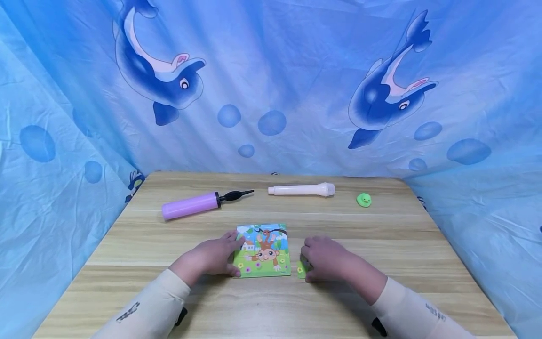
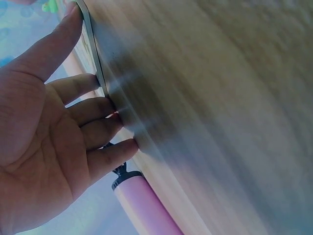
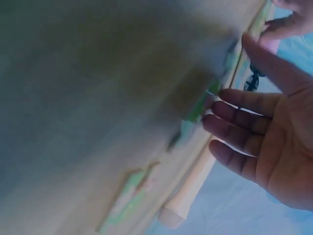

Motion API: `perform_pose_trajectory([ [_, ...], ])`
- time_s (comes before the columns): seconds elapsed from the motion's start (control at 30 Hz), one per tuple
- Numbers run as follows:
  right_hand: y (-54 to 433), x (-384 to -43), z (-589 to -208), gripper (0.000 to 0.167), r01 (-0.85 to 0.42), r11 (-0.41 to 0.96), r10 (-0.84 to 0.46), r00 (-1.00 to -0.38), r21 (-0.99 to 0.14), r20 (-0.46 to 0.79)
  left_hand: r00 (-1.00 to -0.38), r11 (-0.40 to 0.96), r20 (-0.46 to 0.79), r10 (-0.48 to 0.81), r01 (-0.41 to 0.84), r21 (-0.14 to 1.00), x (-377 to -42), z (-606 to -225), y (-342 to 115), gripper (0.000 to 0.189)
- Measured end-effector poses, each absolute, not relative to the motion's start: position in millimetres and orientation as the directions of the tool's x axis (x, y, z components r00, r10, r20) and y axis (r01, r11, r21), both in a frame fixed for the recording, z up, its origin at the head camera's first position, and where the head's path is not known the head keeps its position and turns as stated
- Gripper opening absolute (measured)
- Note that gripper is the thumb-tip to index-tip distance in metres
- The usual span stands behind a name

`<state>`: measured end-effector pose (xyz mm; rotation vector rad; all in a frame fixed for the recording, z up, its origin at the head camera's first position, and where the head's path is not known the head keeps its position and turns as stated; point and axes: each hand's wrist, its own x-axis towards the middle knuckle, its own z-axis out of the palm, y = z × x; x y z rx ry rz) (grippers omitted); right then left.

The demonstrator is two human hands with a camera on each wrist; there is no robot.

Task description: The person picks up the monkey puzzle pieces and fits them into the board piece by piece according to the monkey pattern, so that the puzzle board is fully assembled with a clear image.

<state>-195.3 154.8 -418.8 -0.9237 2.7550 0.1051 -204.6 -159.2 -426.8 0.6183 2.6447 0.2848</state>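
Observation:
A square picture puzzle with a monkey hanging from a branch lies flat on the wooden table. Along its left edge rests my left hand, fingers spread, with the thumb by the lower left corner. In the left wrist view the left thumb and fingers touch the thin edge of the board. Right of the puzzle, my right hand lies over a green puzzle piece, mostly covered by the fingers. Fairly straight fingers touch or nearly touch loose pieces in the right wrist view.
Behind the puzzle lie a purple hand pump with a black nozzle, a pale pink microphone-shaped stick and a small green duck toy. More loose puzzle pieces show in the right wrist view. A blue dolphin curtain surrounds the table.

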Motion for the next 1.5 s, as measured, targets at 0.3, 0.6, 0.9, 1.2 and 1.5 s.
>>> perform_pose_trajectory([
  [0.3,155,-193,-426,0.036,-0.618,0.786,-0.607,-0.764,-0.025,-0.22,-0.818,0.878,-0.337,0.466,0.381,0.291,-205,-427,-158,0.09],
  [0.6,144,-195,-413,0.026,-0.666,0.734,-0.679,-0.719,-0.134,-0.15,-0.819,0.876,-0.328,0.471,0.389,0.285,-203,-424,-159,0.091],
  [0.9,109,-200,-410,0.024,-0.736,0.669,-0.743,-0.665,-0.102,-0.07,-0.815,0.873,-0.332,0.475,0.39,0.293,-203,-422,-159,0.091],
  [1.2,66,-207,-421,0.025,-0.784,0.621,-0.782,-0.621,0.014,-0.047,-0.819,0.877,-0.33,0.469,0.388,0.284,-204,-422,-161,0.091],
  [1.5,44,-206,-438,0.025,-0.799,0.591,-0.8,-0.598,0.112,-0.043,-0.815,0.875,-0.338,0.471,0.382,0.298,-206,-423,-161,0.092],
])
